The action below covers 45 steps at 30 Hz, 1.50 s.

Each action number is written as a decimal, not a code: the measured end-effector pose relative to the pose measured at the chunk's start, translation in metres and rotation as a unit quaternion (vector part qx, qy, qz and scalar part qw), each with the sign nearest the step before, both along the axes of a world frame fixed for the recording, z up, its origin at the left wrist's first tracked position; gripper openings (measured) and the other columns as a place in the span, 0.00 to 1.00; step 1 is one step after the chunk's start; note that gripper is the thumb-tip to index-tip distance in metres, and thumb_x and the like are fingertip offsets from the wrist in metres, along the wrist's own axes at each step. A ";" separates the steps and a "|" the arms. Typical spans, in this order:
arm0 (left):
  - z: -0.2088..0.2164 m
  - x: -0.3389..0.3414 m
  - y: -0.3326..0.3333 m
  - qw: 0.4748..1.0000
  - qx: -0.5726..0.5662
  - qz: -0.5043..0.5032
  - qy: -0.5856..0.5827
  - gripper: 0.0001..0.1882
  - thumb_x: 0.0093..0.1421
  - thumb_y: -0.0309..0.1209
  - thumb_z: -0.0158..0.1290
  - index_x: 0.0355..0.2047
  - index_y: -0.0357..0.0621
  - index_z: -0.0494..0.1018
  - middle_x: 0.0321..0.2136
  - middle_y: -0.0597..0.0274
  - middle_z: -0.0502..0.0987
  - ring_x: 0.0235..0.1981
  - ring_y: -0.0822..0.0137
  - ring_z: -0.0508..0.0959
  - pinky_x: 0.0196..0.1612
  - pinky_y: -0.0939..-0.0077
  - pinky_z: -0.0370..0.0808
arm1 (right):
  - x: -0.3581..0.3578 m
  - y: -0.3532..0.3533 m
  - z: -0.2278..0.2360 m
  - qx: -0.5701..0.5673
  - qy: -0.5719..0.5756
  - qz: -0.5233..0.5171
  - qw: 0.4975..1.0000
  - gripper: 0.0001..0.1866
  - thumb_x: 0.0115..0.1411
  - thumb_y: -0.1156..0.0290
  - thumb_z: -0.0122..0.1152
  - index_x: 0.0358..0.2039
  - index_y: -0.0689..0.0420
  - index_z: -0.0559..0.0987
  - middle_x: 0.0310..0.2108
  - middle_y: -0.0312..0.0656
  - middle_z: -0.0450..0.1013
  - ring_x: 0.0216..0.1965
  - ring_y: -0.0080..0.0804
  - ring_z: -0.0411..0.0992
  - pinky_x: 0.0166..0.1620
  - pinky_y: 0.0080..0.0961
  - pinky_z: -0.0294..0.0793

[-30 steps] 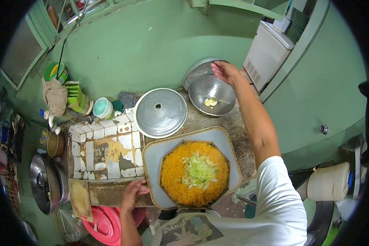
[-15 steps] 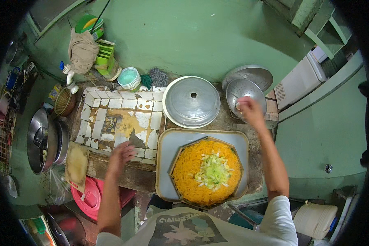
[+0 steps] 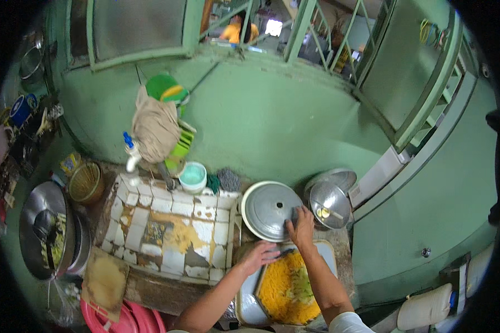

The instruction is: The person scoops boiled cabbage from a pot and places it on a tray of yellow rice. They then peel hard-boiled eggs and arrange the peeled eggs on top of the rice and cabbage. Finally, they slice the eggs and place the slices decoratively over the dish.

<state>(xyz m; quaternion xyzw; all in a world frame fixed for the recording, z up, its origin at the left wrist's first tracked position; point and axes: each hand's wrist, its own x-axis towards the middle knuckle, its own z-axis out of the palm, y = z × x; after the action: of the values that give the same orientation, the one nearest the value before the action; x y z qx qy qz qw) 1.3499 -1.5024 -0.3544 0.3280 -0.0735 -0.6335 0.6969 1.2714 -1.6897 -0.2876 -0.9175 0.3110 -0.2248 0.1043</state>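
A round grey metal lid (image 3: 269, 202) with a dark spot at its centre covers a pale-rimmed vessel. My right hand (image 3: 301, 226) reaches over the lid's near right edge, fingers stretched out, apparently touching it. My left hand (image 3: 259, 256) is at the lid's near side, above the tray's far edge, with fingers extended and nothing seen in them. Below my arms, a pale rectangular tray (image 3: 249, 302) carries a many-sided container of orange-yellow strands (image 3: 283, 288). Chopped pale green vegetable (image 3: 301, 284) lies on the strands, partly behind my right forearm.
A metal colander (image 3: 339, 213) with small yellowish pieces stands right of the lid, a metal disc behind it. Left lies a worn tiled sink (image 3: 172, 261) with a white tap (image 3: 132, 158). Farther left are a wok (image 3: 30, 236) and basket (image 3: 86, 186); a pink tub (image 3: 133, 319) sits below.
My right hand has left the colander and come to the lid. My left hand has moved right from beside the sink to the lid's near side. The view has tilted up, showing the window.
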 end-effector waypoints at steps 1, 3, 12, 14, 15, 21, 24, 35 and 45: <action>0.000 0.006 0.004 1.000 -0.020 -0.009 0.004 0.29 0.69 0.43 0.47 0.64 0.43 0.55 0.62 0.48 0.64 0.59 0.48 0.72 0.58 0.52 0.73 | 0.003 0.006 0.008 0.009 0.021 0.043 0.999 0.36 0.55 0.51 0.64 0.60 0.59 0.69 0.60 0.57 0.63 0.60 0.56 0.61 0.62 0.48 0.60; 0.001 0.020 0.012 1.000 0.001 -0.027 -0.001 0.30 0.68 0.43 0.48 0.64 0.43 0.54 0.63 0.47 0.64 0.58 0.49 0.72 0.57 0.52 0.73 | 0.015 0.018 0.021 0.005 0.053 0.093 0.994 0.39 0.52 0.48 0.66 0.60 0.58 0.69 0.61 0.55 0.63 0.60 0.56 0.61 0.62 0.49 0.60; 0.007 0.055 0.036 0.999 -0.031 -0.027 -0.014 0.35 0.68 0.46 0.48 0.66 0.40 0.50 0.65 0.45 0.59 0.60 0.49 0.69 0.59 0.52 0.71 | 0.035 0.044 0.028 -0.031 0.162 0.091 0.982 0.55 0.41 0.39 0.73 0.65 0.53 0.63 0.65 0.55 0.58 0.64 0.60 0.56 0.63 0.55 0.56; 0.005 0.056 0.030 0.999 -0.033 -0.015 0.007 0.34 0.67 0.44 0.50 0.66 0.39 0.51 0.65 0.43 0.59 0.60 0.49 0.70 0.58 0.52 0.72 | 0.034 0.041 0.032 -0.068 0.175 0.121 0.975 0.55 0.40 0.39 0.73 0.65 0.52 0.64 0.64 0.56 0.59 0.64 0.60 0.56 0.62 0.55 0.57; 0.004 0.056 0.027 0.999 -0.038 -0.018 0.013 0.34 0.67 0.44 0.50 0.65 0.39 0.51 0.65 0.43 0.59 0.59 0.48 0.71 0.58 0.51 0.72 | 0.034 0.039 0.035 -0.077 0.203 0.128 0.968 0.55 0.39 0.39 0.73 0.65 0.52 0.64 0.64 0.56 0.59 0.63 0.60 0.56 0.62 0.55 0.58; 0.004 0.047 0.013 1.000 -0.019 -0.011 -0.015 0.35 0.68 0.43 0.50 0.66 0.38 0.49 0.62 0.41 0.62 0.57 0.48 0.73 0.56 0.51 0.74 | 0.041 0.020 0.055 -0.066 0.245 0.146 0.956 0.52 0.39 0.38 0.73 0.62 0.52 0.67 0.56 0.54 0.66 0.58 0.57 0.61 0.57 0.51 0.62; 0.012 0.043 0.003 0.998 0.012 0.009 -0.055 0.33 0.68 0.39 0.49 0.66 0.37 0.49 0.60 0.42 0.65 0.56 0.47 0.74 0.55 0.52 0.76 | 0.047 -0.004 0.057 -0.001 0.207 0.113 0.972 0.48 0.42 0.36 0.70 0.59 0.54 0.71 0.52 0.54 0.69 0.56 0.57 0.63 0.57 0.51 0.62; 0.049 0.023 -0.037 0.980 0.146 0.136 0.001 0.27 0.66 0.40 0.49 0.60 0.40 0.56 0.57 0.48 0.62 0.62 0.51 0.64 0.60 0.49 0.70 | 0.006 -0.079 0.007 0.097 -0.142 0.064 0.983 0.26 0.56 0.59 0.64 0.52 0.60 0.74 0.50 0.56 0.71 0.55 0.55 0.66 0.60 0.43 0.63; 0.067 0.067 -0.096 0.992 0.015 0.118 -0.034 0.23 0.66 0.40 0.54 0.55 0.43 0.64 0.50 0.53 0.72 0.49 0.56 0.76 0.54 0.59 0.77 | -0.044 -0.070 0.013 0.265 -0.238 0.018 0.934 0.24 0.62 0.63 0.61 0.56 0.60 0.71 0.56 0.48 0.70 0.57 0.38 0.68 0.57 0.32 0.68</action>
<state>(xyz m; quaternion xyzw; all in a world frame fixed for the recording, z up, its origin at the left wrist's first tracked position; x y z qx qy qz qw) 1.4170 -1.5982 -0.2878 0.3659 -0.0488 -0.5367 0.7588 1.2270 -1.7597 -0.2750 -0.7815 0.3083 -0.3443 0.4191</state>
